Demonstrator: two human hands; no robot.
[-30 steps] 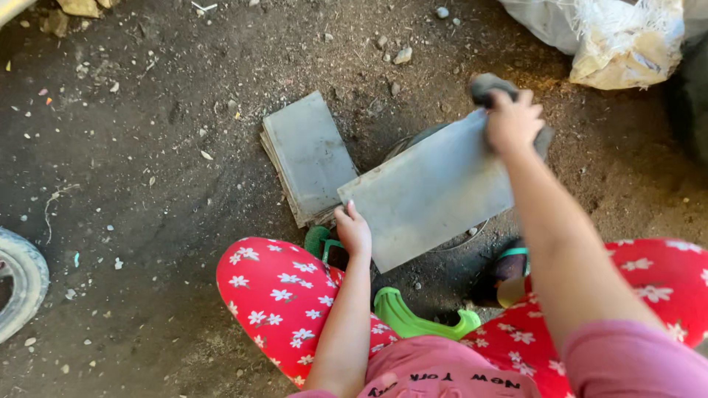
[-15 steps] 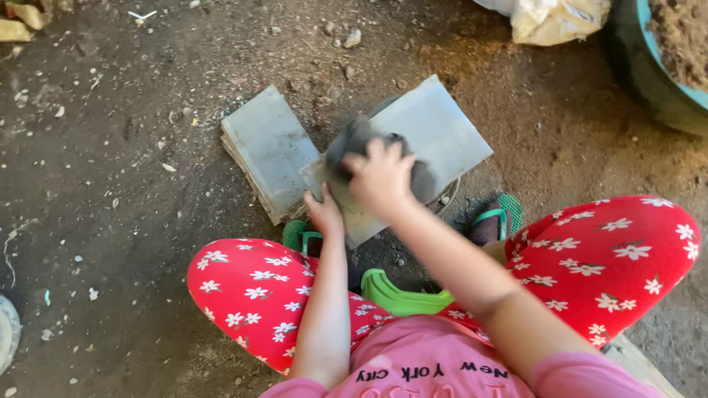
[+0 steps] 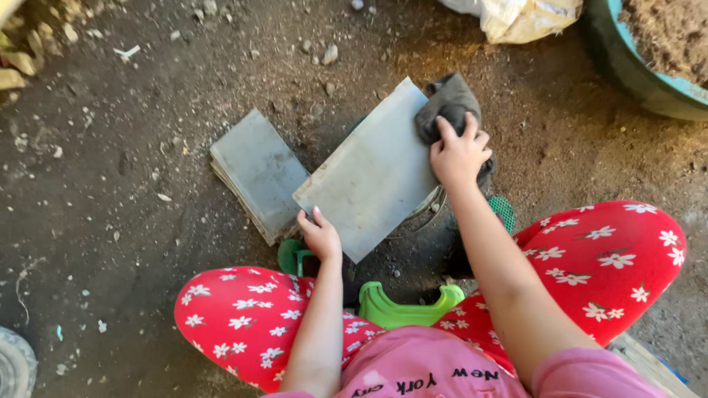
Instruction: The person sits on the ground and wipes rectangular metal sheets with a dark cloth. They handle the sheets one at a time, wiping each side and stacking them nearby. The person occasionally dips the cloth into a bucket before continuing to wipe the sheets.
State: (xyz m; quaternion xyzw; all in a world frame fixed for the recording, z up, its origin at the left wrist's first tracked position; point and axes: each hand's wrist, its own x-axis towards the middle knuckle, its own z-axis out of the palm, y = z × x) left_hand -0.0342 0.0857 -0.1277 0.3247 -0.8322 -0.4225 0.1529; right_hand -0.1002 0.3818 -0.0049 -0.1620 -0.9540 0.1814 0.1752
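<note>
The left hand [image 3: 321, 237] is gripping the grey plate's [image 3: 372, 173] lower edge, fingers closed, tilting it over the dirt floor [image 3: 110, 221]. The right hand [image 3: 459, 153] is pressing a dark cloth [image 3: 448, 103] on its upper corner. The plate appears stiff, flat, probably slippery; edges offer the best hold.

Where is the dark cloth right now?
Head view, upper centre-right: the dark cloth lies under the right hand, on the far corner of the grey slab.
</note>
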